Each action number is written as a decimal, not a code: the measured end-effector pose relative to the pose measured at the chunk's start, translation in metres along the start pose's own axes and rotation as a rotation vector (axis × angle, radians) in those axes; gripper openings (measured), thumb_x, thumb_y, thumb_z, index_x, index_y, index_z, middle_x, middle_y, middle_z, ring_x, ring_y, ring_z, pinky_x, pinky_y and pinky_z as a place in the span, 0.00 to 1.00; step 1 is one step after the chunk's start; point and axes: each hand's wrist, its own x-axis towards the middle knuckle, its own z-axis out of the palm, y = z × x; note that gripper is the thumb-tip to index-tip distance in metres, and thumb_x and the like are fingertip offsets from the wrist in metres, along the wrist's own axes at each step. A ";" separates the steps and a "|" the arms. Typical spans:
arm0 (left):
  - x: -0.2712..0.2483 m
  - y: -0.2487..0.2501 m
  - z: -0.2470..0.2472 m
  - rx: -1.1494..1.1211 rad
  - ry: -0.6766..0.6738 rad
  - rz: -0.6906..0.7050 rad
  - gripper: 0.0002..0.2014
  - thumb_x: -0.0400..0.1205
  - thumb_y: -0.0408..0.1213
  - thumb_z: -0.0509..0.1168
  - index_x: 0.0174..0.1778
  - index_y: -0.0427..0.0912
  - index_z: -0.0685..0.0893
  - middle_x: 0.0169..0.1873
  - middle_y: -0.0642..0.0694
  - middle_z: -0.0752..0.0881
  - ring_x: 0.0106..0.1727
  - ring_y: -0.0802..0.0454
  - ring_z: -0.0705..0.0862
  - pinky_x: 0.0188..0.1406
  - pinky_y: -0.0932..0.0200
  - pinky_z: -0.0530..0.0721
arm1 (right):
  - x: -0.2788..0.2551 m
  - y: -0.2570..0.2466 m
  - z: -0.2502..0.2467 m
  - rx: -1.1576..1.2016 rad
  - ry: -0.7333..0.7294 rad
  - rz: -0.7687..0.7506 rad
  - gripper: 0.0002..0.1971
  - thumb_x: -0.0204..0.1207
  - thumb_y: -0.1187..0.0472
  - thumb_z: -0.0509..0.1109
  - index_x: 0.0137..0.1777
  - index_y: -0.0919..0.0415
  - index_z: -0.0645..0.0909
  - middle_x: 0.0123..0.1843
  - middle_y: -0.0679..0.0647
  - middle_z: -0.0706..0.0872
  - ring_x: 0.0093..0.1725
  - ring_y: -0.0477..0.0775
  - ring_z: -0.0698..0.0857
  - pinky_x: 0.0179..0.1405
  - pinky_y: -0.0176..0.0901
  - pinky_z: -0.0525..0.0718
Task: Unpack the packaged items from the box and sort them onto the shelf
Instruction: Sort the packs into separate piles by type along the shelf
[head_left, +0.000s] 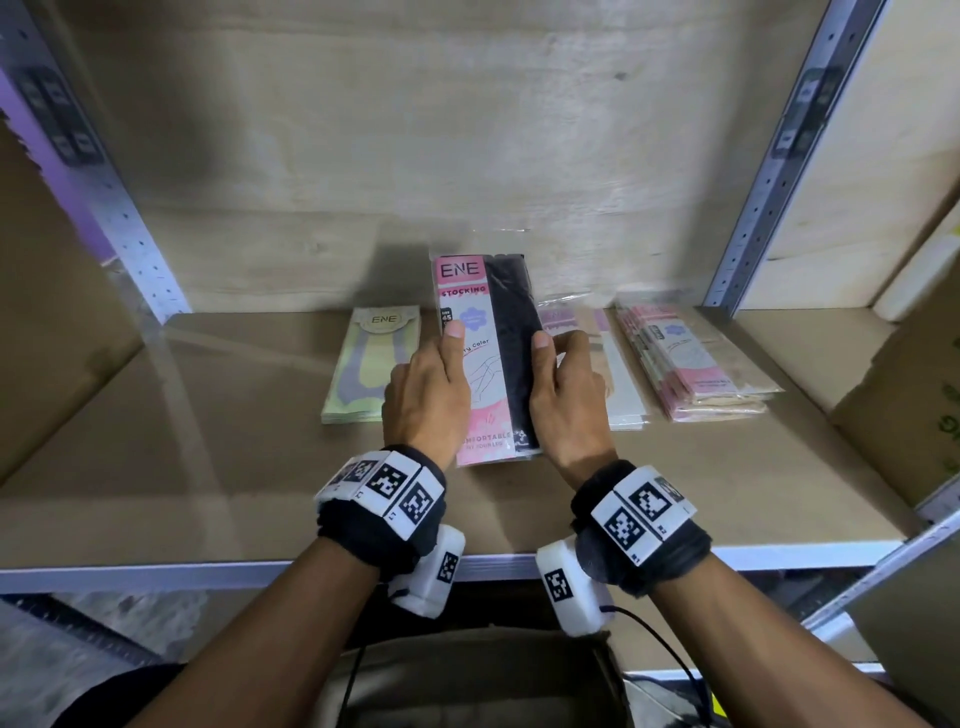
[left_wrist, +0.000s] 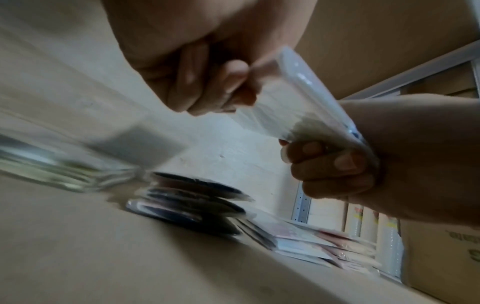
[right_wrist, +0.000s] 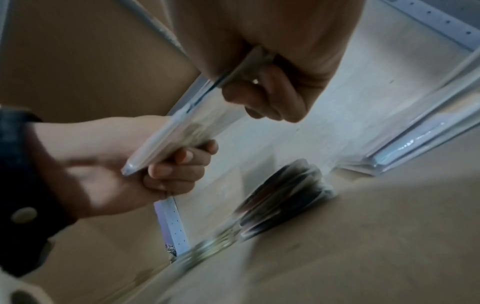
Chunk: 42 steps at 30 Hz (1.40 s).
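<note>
We pinch the stocking packet by its two long edges, left hand on the pink side, right hand on the black side, thumbs on its face and fingers curled behind. It hangs above the shelf, over a dark pile seen from the wrists. Its long axis runs away from us, the printed top towards the back wall, both hands equally near.

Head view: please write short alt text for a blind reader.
Both hands, left hand and right hand, hold a pink-and-black stocking pack above a shelf, between a green pack and pink packs.
</note>
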 end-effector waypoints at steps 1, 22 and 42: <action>0.000 0.000 0.001 -0.015 0.018 -0.005 0.30 0.89 0.59 0.40 0.56 0.44 0.83 0.51 0.37 0.87 0.57 0.33 0.79 0.50 0.51 0.71 | -0.001 0.001 0.001 -0.013 0.009 -0.006 0.18 0.89 0.46 0.51 0.53 0.62 0.69 0.35 0.47 0.82 0.33 0.43 0.82 0.26 0.32 0.73; 0.027 -0.014 -0.035 -0.422 -0.476 -0.084 0.22 0.79 0.31 0.75 0.70 0.37 0.81 0.54 0.37 0.89 0.33 0.49 0.84 0.28 0.61 0.83 | 0.026 0.011 -0.028 0.402 -0.376 0.441 0.17 0.80 0.64 0.71 0.67 0.61 0.75 0.56 0.62 0.88 0.44 0.50 0.87 0.33 0.37 0.82; 0.075 -0.023 -0.011 -0.337 -0.246 -0.084 0.17 0.80 0.27 0.72 0.65 0.36 0.86 0.57 0.40 0.91 0.55 0.44 0.91 0.55 0.48 0.91 | 0.070 0.004 -0.010 -0.041 -0.219 0.243 0.28 0.73 0.59 0.80 0.72 0.65 0.79 0.54 0.57 0.90 0.54 0.56 0.89 0.63 0.53 0.86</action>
